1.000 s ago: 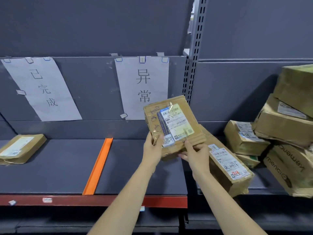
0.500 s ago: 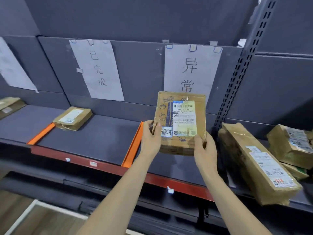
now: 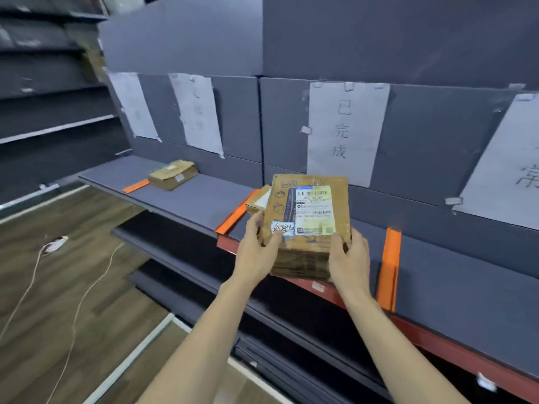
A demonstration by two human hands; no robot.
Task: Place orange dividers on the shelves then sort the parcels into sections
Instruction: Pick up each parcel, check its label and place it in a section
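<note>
Both hands, left hand (image 3: 256, 252) and right hand (image 3: 348, 258), hold a parcel (image 3: 306, 225) above the shelf (image 3: 189, 196).

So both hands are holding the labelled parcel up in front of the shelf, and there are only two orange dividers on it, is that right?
Not quite. Both hands, left and right, do hold the labelled parcel before the shelf, but the head view shows three orange dividers: far, middle, near.

I see the parcel (image 3: 306, 225) as brown cardboard under glossy, wrinkled clear tape, with a smooth paper label. At my 10 o'clock the floor (image 3: 58, 287) looks like matt wood planking. The shelf (image 3: 466, 281) surface reads matt grey, the dividers (image 3: 389, 266) smooth orange, and the wall signs (image 3: 344, 132) plain white paper.
</note>
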